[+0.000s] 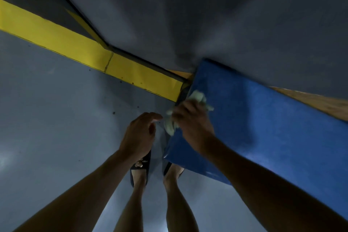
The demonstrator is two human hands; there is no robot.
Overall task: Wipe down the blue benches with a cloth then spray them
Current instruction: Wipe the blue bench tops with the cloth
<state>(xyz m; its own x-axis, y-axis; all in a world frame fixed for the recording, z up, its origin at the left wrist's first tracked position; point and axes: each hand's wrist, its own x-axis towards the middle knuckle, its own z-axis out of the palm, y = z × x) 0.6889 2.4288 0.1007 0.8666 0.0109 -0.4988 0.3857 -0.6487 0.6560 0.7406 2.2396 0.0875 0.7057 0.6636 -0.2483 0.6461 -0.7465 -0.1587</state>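
The right hand (192, 118) has its grip clenched round a crumpled pale green cloth (197, 100), pressing it on the near left end of the long blue padded desk (263, 128), whose top runs off to the right of the grip. The left hand (139, 133) hangs just left of it, fingers loose, grasping nothing. Wiping looks barely begun, judging by the cloth at the end corner; most of the top remains, and spraying too. No spray bottle shows.

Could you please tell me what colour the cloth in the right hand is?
Pale green, seen in the head view: the crumpled cloth on the blue bench.
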